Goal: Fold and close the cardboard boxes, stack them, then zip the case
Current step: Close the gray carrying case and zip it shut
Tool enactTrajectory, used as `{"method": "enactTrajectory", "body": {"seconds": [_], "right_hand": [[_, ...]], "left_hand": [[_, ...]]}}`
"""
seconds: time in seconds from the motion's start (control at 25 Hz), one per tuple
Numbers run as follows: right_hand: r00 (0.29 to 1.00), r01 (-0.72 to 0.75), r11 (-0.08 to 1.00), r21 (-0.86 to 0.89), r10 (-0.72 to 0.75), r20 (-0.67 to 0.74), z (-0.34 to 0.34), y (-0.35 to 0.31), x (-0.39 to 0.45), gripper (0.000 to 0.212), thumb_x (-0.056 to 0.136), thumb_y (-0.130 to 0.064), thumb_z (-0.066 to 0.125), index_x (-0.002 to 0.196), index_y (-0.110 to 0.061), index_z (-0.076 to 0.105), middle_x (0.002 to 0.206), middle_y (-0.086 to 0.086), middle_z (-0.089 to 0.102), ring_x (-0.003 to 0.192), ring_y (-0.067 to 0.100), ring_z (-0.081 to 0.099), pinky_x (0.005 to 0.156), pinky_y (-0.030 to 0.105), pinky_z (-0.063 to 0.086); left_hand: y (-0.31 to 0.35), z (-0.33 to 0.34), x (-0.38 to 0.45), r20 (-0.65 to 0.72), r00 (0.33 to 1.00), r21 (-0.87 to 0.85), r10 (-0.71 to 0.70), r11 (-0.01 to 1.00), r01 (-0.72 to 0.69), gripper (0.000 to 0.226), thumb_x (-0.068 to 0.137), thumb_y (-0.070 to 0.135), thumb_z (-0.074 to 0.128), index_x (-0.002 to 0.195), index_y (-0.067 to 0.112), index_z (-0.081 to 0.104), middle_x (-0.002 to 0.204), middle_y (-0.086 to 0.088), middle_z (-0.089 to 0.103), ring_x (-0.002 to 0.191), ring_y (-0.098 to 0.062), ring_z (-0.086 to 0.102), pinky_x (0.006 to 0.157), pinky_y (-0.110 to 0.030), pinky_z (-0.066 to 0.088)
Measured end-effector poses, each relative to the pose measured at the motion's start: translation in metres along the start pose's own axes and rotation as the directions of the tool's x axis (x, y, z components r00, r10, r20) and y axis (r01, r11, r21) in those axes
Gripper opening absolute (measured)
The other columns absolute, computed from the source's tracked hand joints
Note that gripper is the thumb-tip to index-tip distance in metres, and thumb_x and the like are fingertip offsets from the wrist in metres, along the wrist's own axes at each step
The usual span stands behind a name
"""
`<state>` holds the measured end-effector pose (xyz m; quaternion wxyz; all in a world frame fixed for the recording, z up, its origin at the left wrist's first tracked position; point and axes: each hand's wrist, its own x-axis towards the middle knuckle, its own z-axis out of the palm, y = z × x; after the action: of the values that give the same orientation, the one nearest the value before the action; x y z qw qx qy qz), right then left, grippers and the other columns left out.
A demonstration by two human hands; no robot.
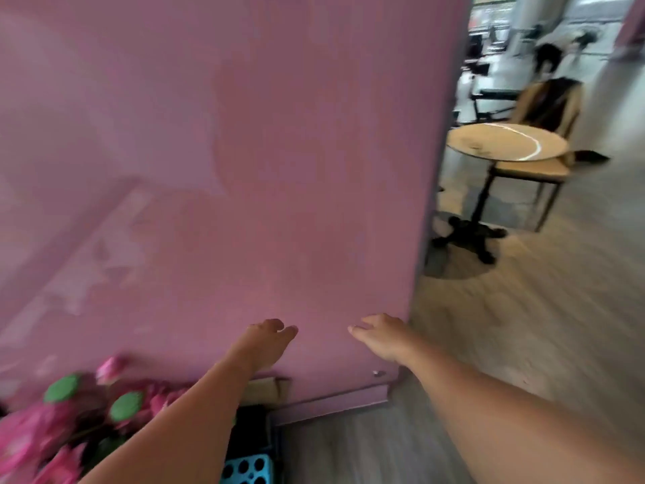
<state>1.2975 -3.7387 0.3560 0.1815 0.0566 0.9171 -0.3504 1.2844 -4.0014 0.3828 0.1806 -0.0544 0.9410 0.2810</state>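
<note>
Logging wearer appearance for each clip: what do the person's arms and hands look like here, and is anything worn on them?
Both forearms are bare as far as the frame shows: no sleeves, gloves, watch or bracelets. The left hand and right hand show no rings that can be made out, though motion blur softens the fingers. Nails look short and unpainted as far as the blur allows.

Pink wall (244,151), round table (506,141) w/ chair (544,169), pink flowers (52,431).

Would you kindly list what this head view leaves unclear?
- Cardboard box: mostly hidden behind the left hand and its forearm.
- Case and zip: not identifiable.
- Pink flowers: motion-blurred.
- Right hand: fingertips blurred; contact with pink panel unclear.
</note>
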Motion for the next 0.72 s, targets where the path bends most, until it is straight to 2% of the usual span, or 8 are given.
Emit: {"method": "enactTrajectory", "body": {"seconds": [0.12, 0.2, 0.24, 0.36, 0.44, 0.52, 0.6, 0.72], "right_hand": [[0.984, -0.117, 0.988, 0.100, 0.128, -0.120, -0.063, 0.077, -0.008, 0.073, 0.091, -0.067, 0.049, 0.148, -0.021, 0.051, 0.154, -0.001, 0.048, 0.140, 0.022, 0.046, 0.115, 0.035, 0.035], [0.957, -0.191, 0.965, 0.179, 0.224, -0.183, -0.098, 0.124, -0.010, 0.070, 0.093, -0.063, 0.053, 0.145, -0.016, 0.054, 0.149, 0.001, 0.054, 0.137, 0.022, 0.050, 0.112, 0.032, 0.038], [0.940, -0.231, 0.951, 0.204, 0.273, -0.207, -0.116, 0.147, -0.011, 0.068, 0.094, -0.062, 0.054, 0.142, -0.015, 0.057, 0.145, 0.002, 0.058, 0.133, 0.023, 0.054, 0.108, 0.030, 0.040], [0.879, -0.351, 0.903, 0.249, 0.409, -0.244, -0.168, 0.199, -0.009, 0.063, 0.089, -0.068, 0.051, 0.124, -0.019, 0.069, 0.125, 0.002, 0.069, 0.119, 0.024, 0.063, 0.089, 0.029, 0.043], [0.825, -0.419, 0.862, 0.286, 0.493, -0.278, -0.207, 0.231, 0.000, 0.063, 0.081, -0.074, 0.047, 0.102, -0.020, 0.069, 0.105, 0.000, 0.069, 0.106, 0.022, 0.065, 0.080, 0.030, 0.044], [0.773, -0.460, 0.820, 0.340, 0.558, -0.302, -0.247, 0.260, 0.009, 0.054, 0.081, -0.070, 0.048, 0.085, -0.018, 0.063, 0.089, -0.001, 0.065, 0.096, 0.025, 0.066, 0.073, 0.032, 0.042], [0.724, -0.462, 0.796, 0.392, 0.594, -0.350, -0.285, 0.286, 0.017, 0.051, 0.090, -0.058, 0.054, 0.100, -0.011, 0.071, 0.104, 0.006, 0.072, 0.106, 0.028, 0.066, 0.084, 0.034, 0.049], [0.669, -0.482, 0.760, 0.435, 0.640, -0.378, -0.342, 0.331, 0.029, 0.058, 0.095, -0.058, 0.054, 0.127, -0.011, 0.065, 0.133, 0.010, 0.065, 0.122, 0.029, 0.060, 0.099, 0.035, 0.044]], "left_hand": [[0.096, 0.048, 0.035, 0.090, 0.983, 0.086, 0.159, 0.982, -0.166, 0.052, 0.102, 0.052, 0.038, 0.141, 0.019, 0.051, 0.142, -0.007, 0.054, 0.127, -0.029, 0.052, 0.105, -0.037, 0.041], [0.157, 0.081, 0.055, 0.157, 0.949, 0.084, 0.274, 0.954, -0.289, 0.045, 0.106, 0.035, 0.033, 0.149, 0.021, 0.041, 0.151, -0.007, 0.044, 0.133, -0.032, 0.046, 0.109, -0.037, 0.037], [0.189, 0.098, 0.064, 0.206, 0.934, 0.066, 0.292, 0.948, -0.311, 0.044, 0.106, 0.034, 0.034, 0.147, 0.020, 0.044, 0.150, -0.009, 0.046, 0.132, -0.031, 0.047, 0.108, -0.036, 0.038], [0.277, 0.141, 0.089, 0.324, 0.847, 0.070, 0.422, 0.882, -0.466, 0.043, 0.102, 0.047, 0.044, 0.122, 0.015, 0.067, 0.130, -0.011, 0.063, 0.121, -0.028, 0.057, 0.099, -0.030, 0.043], [0.341, 0.166, 0.113, 0.393, 0.778, 0.090, 0.491, 0.821, -0.564, 0.043, 0.100, 0.049, 0.047, 0.107, 0.014, 0.071, 0.114, -0.010, 0.070, 0.110, -0.028, 0.062, 0.092, -0.030, 0.047], [0.404, 0.184, 0.140, 0.457, 0.708, 0.086, 0.539, 0.765, -0.638, 0.041, 0.099, 0.049, 0.047, 0.098, 0.014, 0.069, 0.103, -0.004, 0.068, 0.103, -0.024, 0.062, 0.080, -0.027, 0.043], [0.464, 0.200, 0.169, 0.501, 0.662, 0.098, 0.557, 0.723, -0.684, 0.040, 0.100, 0.050, 0.046, 0.110, 0.017, 0.067, 0.111, 0.002, 0.063, 0.110, -0.023, 0.058, 0.081, -0.026, 0.039], [0.550, 0.231, 0.210, 0.529, 0.635, 0.036, 0.563, 0.732, -0.680, 0.052, 0.101, 0.050, 0.045, 0.134, 0.012, 0.059, 0.135, -0.010, 0.060, 0.125, -0.030, 0.054, 0.100, -0.035, 0.042]]}}
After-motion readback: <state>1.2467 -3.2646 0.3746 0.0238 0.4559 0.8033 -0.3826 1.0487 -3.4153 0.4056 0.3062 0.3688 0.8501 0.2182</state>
